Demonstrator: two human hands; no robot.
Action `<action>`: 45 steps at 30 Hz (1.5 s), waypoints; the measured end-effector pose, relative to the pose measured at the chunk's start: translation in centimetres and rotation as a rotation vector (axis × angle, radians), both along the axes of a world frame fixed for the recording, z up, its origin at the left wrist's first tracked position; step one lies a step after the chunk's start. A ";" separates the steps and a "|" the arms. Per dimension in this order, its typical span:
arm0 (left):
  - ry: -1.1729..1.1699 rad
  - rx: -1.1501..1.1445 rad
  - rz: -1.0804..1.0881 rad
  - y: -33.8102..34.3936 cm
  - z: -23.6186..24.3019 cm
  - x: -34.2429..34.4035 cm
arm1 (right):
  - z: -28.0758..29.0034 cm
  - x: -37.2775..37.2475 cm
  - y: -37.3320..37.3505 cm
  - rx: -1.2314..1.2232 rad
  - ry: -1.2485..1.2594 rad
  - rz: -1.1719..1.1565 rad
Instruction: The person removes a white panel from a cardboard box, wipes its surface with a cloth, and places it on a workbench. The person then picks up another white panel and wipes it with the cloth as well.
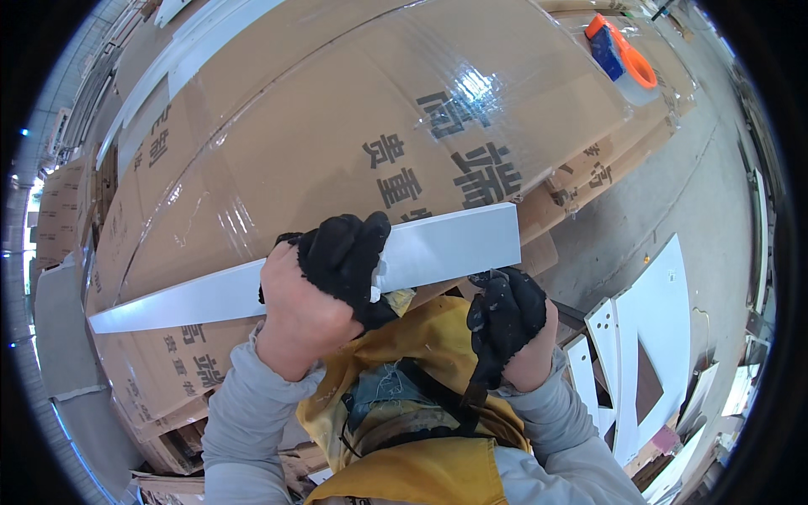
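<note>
A long white strip of board point(459, 244) lies slantwise in front of me over the cardboard. My left hand point(328, 278), in a black glove with bare skin at its back and wrist, is closed over the strip's middle. A crumpled yellowish scrap point(400, 300) and a small white bit point(376, 290) show beside those fingers; whether the hand holds them is unclear. My right hand point(509, 311), also black-gloved, is curled just below the strip's right end. Something dark and narrow sticks out under it towards my apron point(446, 337); its kind is hidden.
Large cardboard packages point(295, 126) wrapped in clear film are stacked beneath the strip. An orange and blue tape dispenser point(619, 55) rests at their far right corner. White cut panels point(656, 311) lean at the right above the grey floor point(665, 177). More white boards point(198, 50) lie far left.
</note>
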State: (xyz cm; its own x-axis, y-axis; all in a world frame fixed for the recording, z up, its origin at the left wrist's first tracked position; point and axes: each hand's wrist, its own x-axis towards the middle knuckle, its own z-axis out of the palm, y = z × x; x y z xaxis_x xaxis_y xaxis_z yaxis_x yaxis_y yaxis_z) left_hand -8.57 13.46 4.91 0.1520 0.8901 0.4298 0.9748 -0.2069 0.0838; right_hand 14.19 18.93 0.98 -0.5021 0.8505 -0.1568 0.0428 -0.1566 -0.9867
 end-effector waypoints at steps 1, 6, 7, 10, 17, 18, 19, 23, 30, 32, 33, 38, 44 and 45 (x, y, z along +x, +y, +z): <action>-0.001 0.004 -0.003 0.0 0.0 0.0 | -0.1 0.0 -0.1 -0.019 0.024 -0.009; -0.006 0.004 0.003 -0.1 -0.2 -0.1 | 0.4 0.2 -0.7 -0.061 0.003 -0.049; -0.007 0.003 0.000 0.0 -0.1 -0.2 | 0.9 0.1 -0.7 -0.057 0.003 -0.055; -0.026 -0.001 0.009 -0.1 -0.1 0.0 | 1.3 -0.1 -0.7 -0.059 -0.005 -0.054; 0.009 0.015 0.008 -0.3 -0.1 0.0 | 1.4 -0.1 -0.3 -0.017 -0.102 -0.009; 0.032 0.023 0.004 -0.4 -0.4 -0.2 | 1.3 -0.2 -0.3 -0.021 -0.096 -0.017; 0.054 0.032 -0.002 -0.4 -0.7 -0.4 | 1.3 -0.2 -0.4 -0.025 -0.092 -0.026; -0.005 0.014 0.034 -0.3 -0.3 0.1 | 0.4 -0.3 -0.6 0.039 -0.052 -0.056; 0.039 0.025 0.013 -0.2 -0.2 -0.1 | 0.9 -0.1 -0.7 -0.025 -0.065 -0.061; 0.021 0.020 0.020 -0.3 -0.1 0.1 | 0.8 -0.1 -0.9 0.001 -0.103 -0.038; 0.034 0.025 0.017 -0.3 -0.1 0.0 | 0.5 -0.2 -0.9 0.073 -0.123 -0.023; 0.037 0.045 0.016 -0.3 -0.2 0.1 | 0.5 -0.3 -0.5 0.211 -0.227 0.040; 0.042 0.046 0.003 -0.3 -0.2 -0.1 | 0.6 -0.4 -0.4 0.171 -0.158 -0.021; 0.036 0.047 0.005 -0.3 -0.2 0.0 | 0.7 -0.3 -0.4 0.132 -0.151 -0.025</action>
State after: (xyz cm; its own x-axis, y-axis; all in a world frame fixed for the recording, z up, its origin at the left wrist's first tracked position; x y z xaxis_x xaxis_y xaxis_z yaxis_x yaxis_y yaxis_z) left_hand -8.61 13.21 4.70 0.1636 0.8700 0.4652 0.9781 -0.2046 0.0386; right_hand 13.84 18.51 1.70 -0.4597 0.8806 -0.1152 0.1900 -0.0292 -0.9814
